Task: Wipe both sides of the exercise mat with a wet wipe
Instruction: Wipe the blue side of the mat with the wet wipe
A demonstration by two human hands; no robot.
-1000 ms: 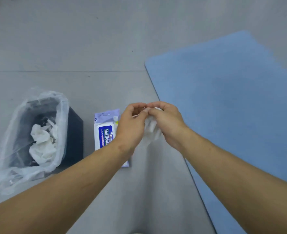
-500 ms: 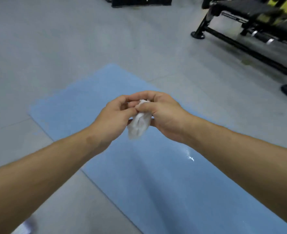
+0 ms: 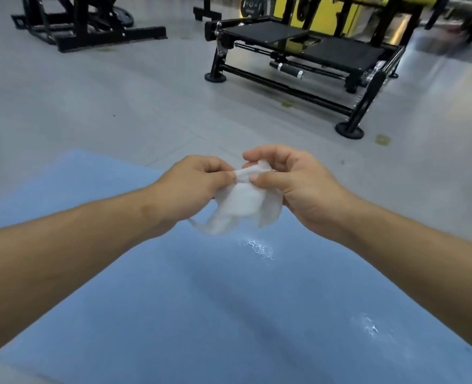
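While above mat (image 3: 201, 314) | hands: left (image 3: 193, 184), right (image 3: 295, 187) | pinch wipe (image 3: 243, 206)

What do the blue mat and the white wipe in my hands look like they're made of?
The blue mat looks like foam or rubber, matte and finely textured, with wet glints on it. The white wipe seems a thin, soft nonwoven cloth: it hangs limp and crumpled, pinched by the left hand and the right hand.

White wet wipe (image 3: 241, 203) was crumpled, partly opened; top edge pinched between left hand (image 3: 193, 184) and right hand (image 3: 293, 187), rest hung loose above mat. Blue mat (image 3: 201, 314) lay flat on floor (image 3: 118, 106); surface showed glistening wet patches.
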